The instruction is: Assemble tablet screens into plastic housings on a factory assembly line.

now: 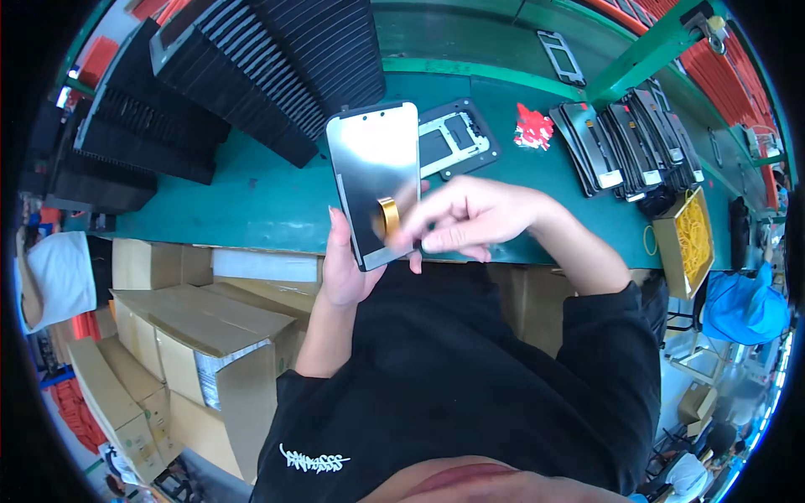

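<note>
My left hand (344, 264) is closed on a phone screen panel (375, 159), tilted upright above the bench, its thumb along the left edge. The panel has a shiny grey back with a dark lower part. A gold flex cable (388, 214) curls up near its lower right. My right hand (470, 220) is at that lower right corner, beside the cable. Its fingertips are smeared by motion, so whether they pinch anything is hidden. Behind the panel, a dark fixture holding a silver phone frame (440, 149) lies on the green bench, partly covered.
Tall black slotted racks (243, 75) stand at the left. Red-and-white bits (533, 127) lie beside stacked phone panels (616, 142) at the right. A box of yellow rubber bands (692, 235) sits at the right edge. Open cardboard boxes (201, 314) stand below left.
</note>
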{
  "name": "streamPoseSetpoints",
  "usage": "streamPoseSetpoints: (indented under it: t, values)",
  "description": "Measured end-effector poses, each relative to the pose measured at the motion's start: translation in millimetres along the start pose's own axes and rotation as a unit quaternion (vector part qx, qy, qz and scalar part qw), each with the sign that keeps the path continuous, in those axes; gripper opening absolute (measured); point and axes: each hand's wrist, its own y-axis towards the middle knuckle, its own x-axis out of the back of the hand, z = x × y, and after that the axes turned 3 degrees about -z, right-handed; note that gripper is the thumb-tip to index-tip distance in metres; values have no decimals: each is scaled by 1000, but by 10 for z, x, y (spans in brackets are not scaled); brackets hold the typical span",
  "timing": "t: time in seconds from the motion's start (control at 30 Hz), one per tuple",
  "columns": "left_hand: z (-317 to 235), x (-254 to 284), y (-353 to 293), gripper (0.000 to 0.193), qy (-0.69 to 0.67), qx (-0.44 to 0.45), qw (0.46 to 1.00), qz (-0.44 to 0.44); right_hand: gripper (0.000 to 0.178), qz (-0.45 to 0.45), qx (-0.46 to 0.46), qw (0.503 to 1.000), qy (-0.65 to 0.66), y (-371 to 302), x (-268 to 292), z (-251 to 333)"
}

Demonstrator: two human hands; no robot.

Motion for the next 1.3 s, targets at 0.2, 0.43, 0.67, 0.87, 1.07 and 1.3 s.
streamPoseSetpoints:
  t: [0.2, 0.43, 0.67, 0.87, 1.07, 1.3]
  values:
    - [-197, 214, 125, 75, 184, -70, 979, 44, 31, -289, 96, 942, -140, -207, 614, -83]
    - [-336, 275, 373, 77, 519, -176, 836, -38, 39, -575, 83, 756, -302, -383, 1143, -574]
    - [-272, 231, 672, 91, 747, -196, 635, -5, 41, -490, 82, 862, -96, -168, 880, -592]
    - [-166, 230, 816, 89, 742, -173, 648, -1, 41, -478, 78, 868, -113, -153, 914, -623]
    - [-70, 198, 919, 86, 735, -168, 656, -20, 41, -475, 69, 867, -131, -142, 915, -615]
    - [-12, 161, 905, 86, 753, -183, 631, -21, 42, -467, 64, 870, -143, -151, 913, -609]
